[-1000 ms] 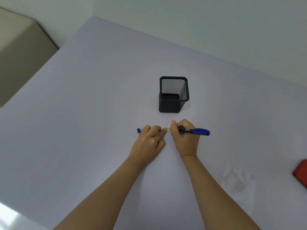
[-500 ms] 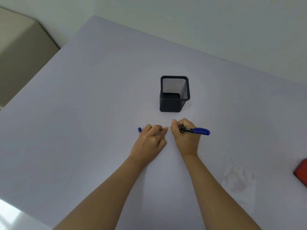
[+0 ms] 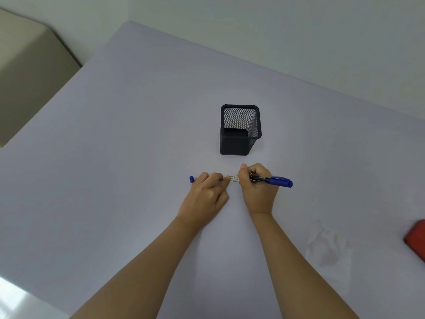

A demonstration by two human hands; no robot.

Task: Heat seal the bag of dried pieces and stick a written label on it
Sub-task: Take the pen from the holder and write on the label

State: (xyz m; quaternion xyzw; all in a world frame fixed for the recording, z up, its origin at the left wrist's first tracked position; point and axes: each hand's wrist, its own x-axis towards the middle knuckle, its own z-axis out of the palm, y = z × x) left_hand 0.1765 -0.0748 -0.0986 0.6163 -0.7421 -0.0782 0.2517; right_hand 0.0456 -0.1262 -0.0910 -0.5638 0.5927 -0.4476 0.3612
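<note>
A small white label [image 3: 233, 178] lies flat on the pale table [image 3: 115, 169] between my hands. My left hand [image 3: 207, 195] presses its left end down with the fingertips. My right hand [image 3: 258, 188] holds a blue and black marker [image 3: 272, 181], tip hidden at the label, barrel pointing right. The marker's blue cap [image 3: 191, 179] lies just left of my left hand. A clear bag of dried pieces [image 3: 328, 249] lies flat at the right, near my right forearm.
A black mesh pen holder [image 3: 239, 131] stands upright just beyond my hands. A red object [image 3: 416, 238] is cut off by the right edge. A beige block [image 3: 27, 72] sits beyond the table's left corner.
Hardly anything differs; my right hand has shifted very slightly on the label while the left hand keeps pressing it.
</note>
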